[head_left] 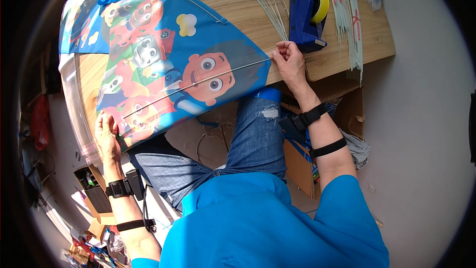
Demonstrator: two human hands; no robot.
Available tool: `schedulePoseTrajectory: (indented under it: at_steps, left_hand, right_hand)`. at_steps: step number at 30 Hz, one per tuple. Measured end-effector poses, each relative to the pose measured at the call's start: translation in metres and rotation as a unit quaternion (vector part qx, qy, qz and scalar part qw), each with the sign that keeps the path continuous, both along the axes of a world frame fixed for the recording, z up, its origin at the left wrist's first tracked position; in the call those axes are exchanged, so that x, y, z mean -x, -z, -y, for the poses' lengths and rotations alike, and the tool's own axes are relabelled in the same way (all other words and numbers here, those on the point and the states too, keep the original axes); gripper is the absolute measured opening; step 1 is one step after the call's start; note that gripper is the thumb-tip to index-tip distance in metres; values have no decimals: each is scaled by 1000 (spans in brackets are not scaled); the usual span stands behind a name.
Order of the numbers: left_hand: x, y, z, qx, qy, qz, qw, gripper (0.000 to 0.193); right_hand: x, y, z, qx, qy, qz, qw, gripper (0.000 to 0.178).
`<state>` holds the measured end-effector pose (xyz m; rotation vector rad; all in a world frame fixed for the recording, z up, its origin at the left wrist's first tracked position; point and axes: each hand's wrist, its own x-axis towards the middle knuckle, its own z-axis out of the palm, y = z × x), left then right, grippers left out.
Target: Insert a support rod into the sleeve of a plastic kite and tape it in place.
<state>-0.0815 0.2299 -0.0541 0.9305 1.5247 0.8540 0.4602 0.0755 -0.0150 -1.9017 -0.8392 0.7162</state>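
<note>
One kite (163, 64) with a blue cartoon print lies flat on the wooden tabletop (317, 62), spanning between both hands. The right hand (287, 62) has its fingers pinched together on the kite's right tip, where a thin white spar (198, 83) ends. The left hand (105, 134) has its fingers closed on the kite's opposite lower corner at the tabletop edge. One blue tape dispenser (307, 15) stands just beyond the right hand, beside two bundles of white rods (347, 20)

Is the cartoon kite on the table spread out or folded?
Spread out. The kite lies flat on the wooden table, left hand and right hand at opposite corners.
</note>
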Motion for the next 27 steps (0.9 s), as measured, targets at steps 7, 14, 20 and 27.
schedulePoseTrajectory:
  at_steps: [7,14,20,27]
  left_hand:
    - [-9,-5,1,7,-6,11,1000,42]
    - [-3,-3,2,8,4,20,1000,42]
    - [-9,-2,-1,17,-2,10,1000,41]
    - [-21,-25,10,-13,-33,54,998,38]
  right_hand:
    - [-2,0,3,8,1,2,1000,24]
    - [-2,6,2,-31,12,11,999,23]
    - [-5,4,2,-25,18,1,1000,24]
    - [-1,13,-2,-45,6,-59,997,22]
